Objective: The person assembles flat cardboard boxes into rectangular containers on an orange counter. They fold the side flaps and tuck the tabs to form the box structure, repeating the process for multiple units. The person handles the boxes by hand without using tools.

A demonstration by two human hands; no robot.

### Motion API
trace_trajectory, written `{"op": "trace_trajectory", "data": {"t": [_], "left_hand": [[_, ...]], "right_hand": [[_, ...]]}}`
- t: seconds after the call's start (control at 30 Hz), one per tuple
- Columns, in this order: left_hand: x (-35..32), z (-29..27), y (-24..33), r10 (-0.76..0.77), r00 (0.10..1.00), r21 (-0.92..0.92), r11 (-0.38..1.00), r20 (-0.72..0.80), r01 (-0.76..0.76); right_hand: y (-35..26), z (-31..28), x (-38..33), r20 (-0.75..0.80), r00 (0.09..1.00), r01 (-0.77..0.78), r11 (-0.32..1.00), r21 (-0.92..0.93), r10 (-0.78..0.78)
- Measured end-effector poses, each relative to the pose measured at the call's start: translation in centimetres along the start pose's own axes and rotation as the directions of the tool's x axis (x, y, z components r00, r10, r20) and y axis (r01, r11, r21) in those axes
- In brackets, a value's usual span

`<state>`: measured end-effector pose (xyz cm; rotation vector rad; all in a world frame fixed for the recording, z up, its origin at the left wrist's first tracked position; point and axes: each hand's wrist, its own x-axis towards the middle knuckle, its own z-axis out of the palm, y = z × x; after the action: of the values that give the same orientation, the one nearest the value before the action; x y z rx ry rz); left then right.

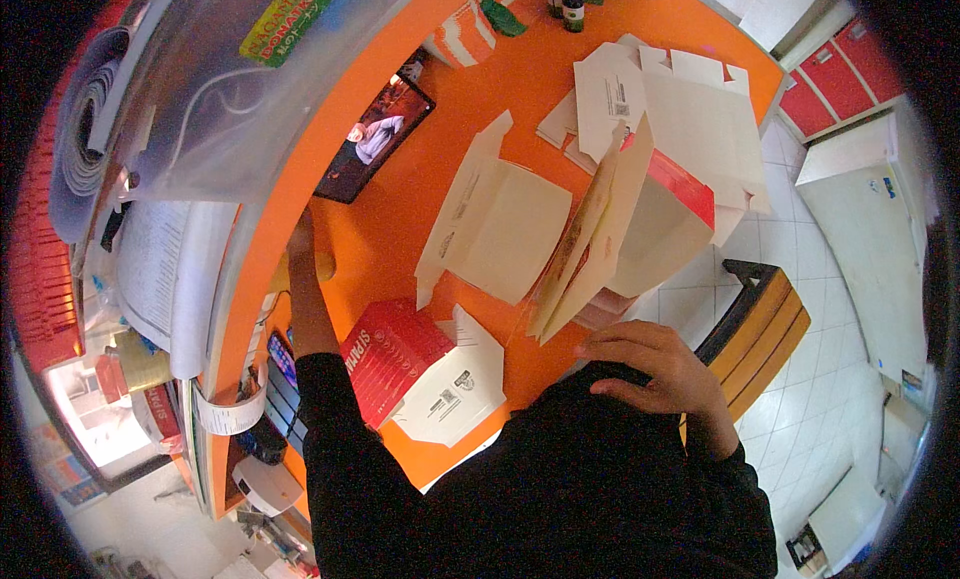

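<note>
My left arm reaches forward, with my left hand [299, 237] at the orange shelf edge beside a tan object I cannot make out. Its fingers are hidden. My right hand [650, 361] rests near my body at the table's near edge, fingers stretched out and slightly bent, with nothing visible in it. In front of it, several folded cardboard cartons [598, 241] lean upright. An unfolded carton [512, 231] lies inside-up in the middle of the orange table [395, 249]. Nearer to me is a red and white carton [450, 379], lying partly folded beside my left forearm.
A tablet [375, 139] showing a video leans at the shelf. Flat carton blanks [700, 109] are stacked at the far right, past small dark bottles [572, 9]. A wooden-slatted chair [765, 339] stands right of the table. A phone [282, 359] lies on the shelf at left.
</note>
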<state>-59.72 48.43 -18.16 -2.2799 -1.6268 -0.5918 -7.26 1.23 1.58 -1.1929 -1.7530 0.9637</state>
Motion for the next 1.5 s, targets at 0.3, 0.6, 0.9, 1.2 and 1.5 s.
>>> {"op": "trace_trajectory", "data": {"t": [0.3, 0.6, 0.9, 1.2, 1.5], "left_hand": [[0.2, -1.0, 1.4, 0.011, 1.0, -0.048, 0.999, -0.027, -0.012], [0.4, -0.3, 0.9, 0.046, 0.995, 0.077, 0.996, -0.086, -0.04], [1.2, -1.6, 0.9, 0.101, 0.988, -0.182, 0.976, -0.114, -0.12], [0.3, -8.4, 9.8, 0.002, 0.995, -0.116, 0.993, -0.101, -0.014], [-5.1, -20.7, 23.8, -0.115, 0.983, -0.155, 0.978, 0.145, 0.137]], "right_hand": [[0.1, -0.7, -0.3, 0.0, 1.0, 0.016, 1.0, 0.0, -0.016], [-0.4, -1.6, -0.5, -0.034, 0.999, -0.009, 1.0, 0.021, 0.01], [-0.4, -2.1, -0.8, -0.025, 0.998, -0.06, 0.998, -0.008, 0.059], [0.6, -4.9, -1.2, -0.613, 0.79, -0.335, 0.834, -0.438, -0.005], [4.6, -11.2, 5.6, -0.308, 0.904, -0.401, 0.838, -0.37, 0.296]]}}
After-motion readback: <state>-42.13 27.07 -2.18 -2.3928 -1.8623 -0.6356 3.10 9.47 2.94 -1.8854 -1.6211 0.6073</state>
